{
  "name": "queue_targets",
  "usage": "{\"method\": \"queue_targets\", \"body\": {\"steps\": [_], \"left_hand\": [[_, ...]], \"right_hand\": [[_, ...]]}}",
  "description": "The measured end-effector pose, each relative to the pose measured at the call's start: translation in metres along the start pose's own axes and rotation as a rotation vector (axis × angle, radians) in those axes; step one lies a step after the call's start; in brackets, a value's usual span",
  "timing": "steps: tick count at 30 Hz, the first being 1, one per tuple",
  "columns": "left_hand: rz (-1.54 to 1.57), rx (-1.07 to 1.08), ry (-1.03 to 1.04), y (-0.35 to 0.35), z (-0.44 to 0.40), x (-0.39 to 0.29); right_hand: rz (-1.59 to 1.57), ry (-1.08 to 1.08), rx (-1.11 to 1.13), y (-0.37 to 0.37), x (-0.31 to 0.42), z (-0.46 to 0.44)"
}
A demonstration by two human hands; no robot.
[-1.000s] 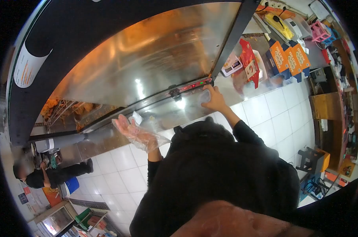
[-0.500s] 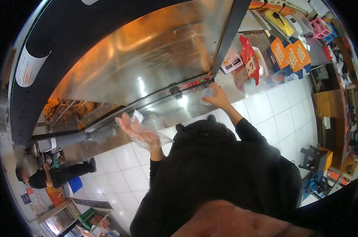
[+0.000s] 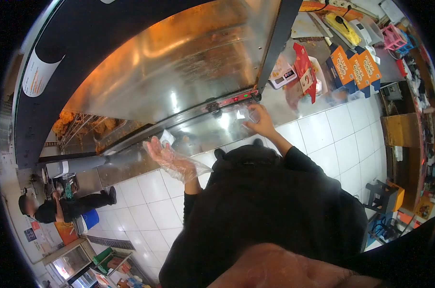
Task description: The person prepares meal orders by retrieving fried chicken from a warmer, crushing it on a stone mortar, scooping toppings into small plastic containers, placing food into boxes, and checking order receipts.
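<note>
My left hand wears a loose clear plastic glove, its fingers apart over the edge of a metal counter. A small white packet shows beside these fingers; whether they touch it I cannot tell. My right hand is bare and curled around a see-through plastic item with a white patch; its exact kind is unclear. Just above that hand runs a control strip with red and green lit displays, along the foot of a metal-and-glass warming cabinet.
Fried pieces of food sit in the cabinet's left end. On the right counter are a scale, a red carton and orange boxes. A co-worker in black stands far left, beside a blue bucket.
My right hand has shifted slightly down from the control strip, and the see-through plastic item shows more plainly. My left hand stays almost in place, still with fingers apart.
</note>
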State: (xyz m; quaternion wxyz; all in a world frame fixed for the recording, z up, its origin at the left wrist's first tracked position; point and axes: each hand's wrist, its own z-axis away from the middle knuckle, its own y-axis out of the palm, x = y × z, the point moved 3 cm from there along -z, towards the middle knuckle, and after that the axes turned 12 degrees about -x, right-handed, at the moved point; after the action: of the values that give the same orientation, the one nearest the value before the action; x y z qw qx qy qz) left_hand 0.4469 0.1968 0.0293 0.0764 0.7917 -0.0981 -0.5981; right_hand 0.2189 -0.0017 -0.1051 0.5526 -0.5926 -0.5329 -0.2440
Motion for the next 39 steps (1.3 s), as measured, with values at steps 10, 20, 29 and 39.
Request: {"method": "queue_targets", "body": {"steps": [10, 20, 29, 39], "left_hand": [[-0.005, 0.01, -0.021, -0.001, 0.007, -0.002], [0.012, 0.031, -0.012, 0.002, 0.008, 0.002], [0.016, 0.043, -0.023, 0.001, 0.009, -0.005], [-0.016, 0.042, 0.074, -0.002, 0.015, 0.002]], "right_hand": [[0.159, -0.152, -0.047, -0.036, -0.055, 0.011], [0.408, -0.485, 0.09, -0.018, 0.004, 0.006], [0.546, -0.433, -0.033, 0.006, 0.021, -0.004], [0.549, -0.449, 0.08, 0.007, 0.007, 0.01]]}}
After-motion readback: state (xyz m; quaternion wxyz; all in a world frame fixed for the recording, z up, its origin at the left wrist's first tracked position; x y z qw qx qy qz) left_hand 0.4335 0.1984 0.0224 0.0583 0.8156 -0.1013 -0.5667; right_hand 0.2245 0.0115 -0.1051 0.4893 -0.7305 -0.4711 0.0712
